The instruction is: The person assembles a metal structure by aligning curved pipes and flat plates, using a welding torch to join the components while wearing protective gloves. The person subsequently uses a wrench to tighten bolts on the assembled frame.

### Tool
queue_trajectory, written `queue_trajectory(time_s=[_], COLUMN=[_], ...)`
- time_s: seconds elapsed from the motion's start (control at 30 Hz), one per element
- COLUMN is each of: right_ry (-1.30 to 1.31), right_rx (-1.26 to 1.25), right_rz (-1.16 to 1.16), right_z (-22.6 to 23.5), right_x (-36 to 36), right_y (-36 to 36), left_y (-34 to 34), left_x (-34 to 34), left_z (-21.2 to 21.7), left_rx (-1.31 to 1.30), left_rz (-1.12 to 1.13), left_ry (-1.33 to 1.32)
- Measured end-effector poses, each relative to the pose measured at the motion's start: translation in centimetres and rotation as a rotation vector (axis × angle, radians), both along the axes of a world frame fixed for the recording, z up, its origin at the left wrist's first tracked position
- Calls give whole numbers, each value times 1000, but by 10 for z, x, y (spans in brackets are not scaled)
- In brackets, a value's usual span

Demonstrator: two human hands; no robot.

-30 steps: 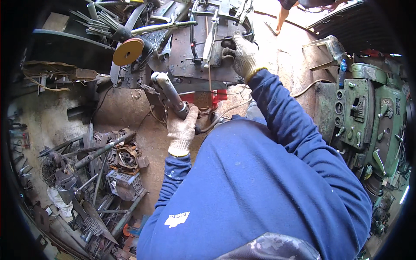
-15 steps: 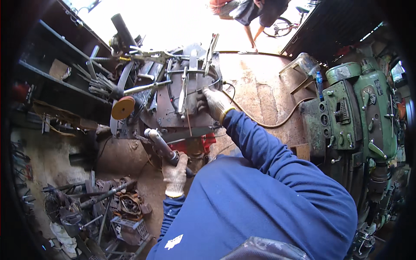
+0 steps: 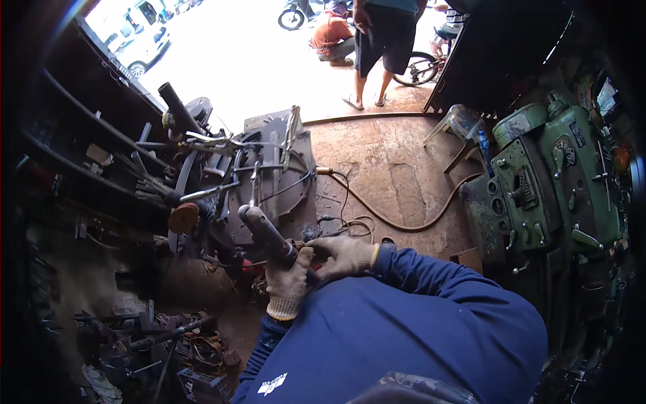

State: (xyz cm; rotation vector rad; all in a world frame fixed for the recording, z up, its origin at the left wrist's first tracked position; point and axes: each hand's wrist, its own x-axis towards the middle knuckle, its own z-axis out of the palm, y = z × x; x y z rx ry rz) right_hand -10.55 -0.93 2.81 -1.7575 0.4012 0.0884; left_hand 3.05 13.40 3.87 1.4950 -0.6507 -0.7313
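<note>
My left hand (image 3: 287, 287), in a pale knitted glove, is wrapped around a dark metal cylinder (image 3: 264, 232). The cylinder slants up and left, and its far end is a paler, rounded knob. My right hand (image 3: 346, 257), gloved too, has its fingers curled around the cylinder's lower part, right beside my left hand. What lies between the two hands is partly hidden. Just beyond the cylinder stands a dark metal work table (image 3: 296, 210) with a round frame and clamp-like bars (image 3: 256, 176) on top.
An orange-brown disc (image 3: 184, 219) sits left of the table. A hose (image 3: 410, 229) crosses the floor toward a green machine (image 3: 531, 182) on the right. Scrap metal (image 3: 202, 347) lies lower left. A person in dark shorts (image 3: 383, 40) stands at the doorway; others are outside.
My right hand has left the table and come back to the cylinder beside my left hand. The view has tilted up, showing more of the street.
</note>
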Motion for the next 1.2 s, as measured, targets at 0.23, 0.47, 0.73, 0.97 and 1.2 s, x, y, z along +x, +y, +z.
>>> queue_trajectory(time_s=[0.23,0.47,0.73,0.97,1.2], right_ry=[-99,105,-82,-44,-493], right_rx=[-89,-63,-32,54,-141], right_rz=[-79,-46,-189,-459,-473], right_z=[-58,-47,-29,-59,47], right_x=[-40,-84,-80,-39,53], right_y=[-76,-140,-173,-222,-331], left_y=[-108,-175,-193,-198,-145], left_x=[-70,-113,-108,-77,-33], left_z=[-3,-20,-6,4,-12], left_rx=[120,248,347,-15,119], left_rz=[60,-28,-198,-191,101], left_ry=[-68,-158,-129,200,-145])
